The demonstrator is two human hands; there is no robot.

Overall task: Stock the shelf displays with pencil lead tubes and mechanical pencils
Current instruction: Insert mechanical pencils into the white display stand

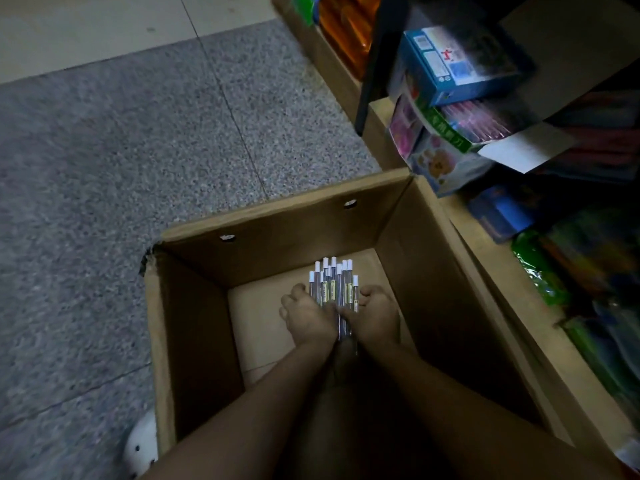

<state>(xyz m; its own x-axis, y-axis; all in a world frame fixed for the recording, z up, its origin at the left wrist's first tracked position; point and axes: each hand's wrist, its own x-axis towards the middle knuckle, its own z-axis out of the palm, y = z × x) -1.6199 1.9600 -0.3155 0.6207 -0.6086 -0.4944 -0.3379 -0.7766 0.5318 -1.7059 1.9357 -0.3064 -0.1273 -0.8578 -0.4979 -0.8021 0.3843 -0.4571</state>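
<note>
A bundle of several clear pencil lead tubes (334, 282) with white caps lies deep inside an open cardboard box (277, 220) on the floor. Both my arms reach down into the box. My left hand (306, 317) curls around the bundle's left side and my right hand (375, 315) curls around its right side, so the tubes sit gripped between the two hands. The white caps point away from me. The tubes' near ends are hidden between my wrists. No mechanical pencils show.
Low wooden shelves (491, 258) run along the right, packed with coloured boxes (453, 64) and plastic-wrapped goods (588, 271). Speckled grey floor (121, 168) lies to the left and beyond the box. A white shoe (142, 445) shows by the box's near-left corner.
</note>
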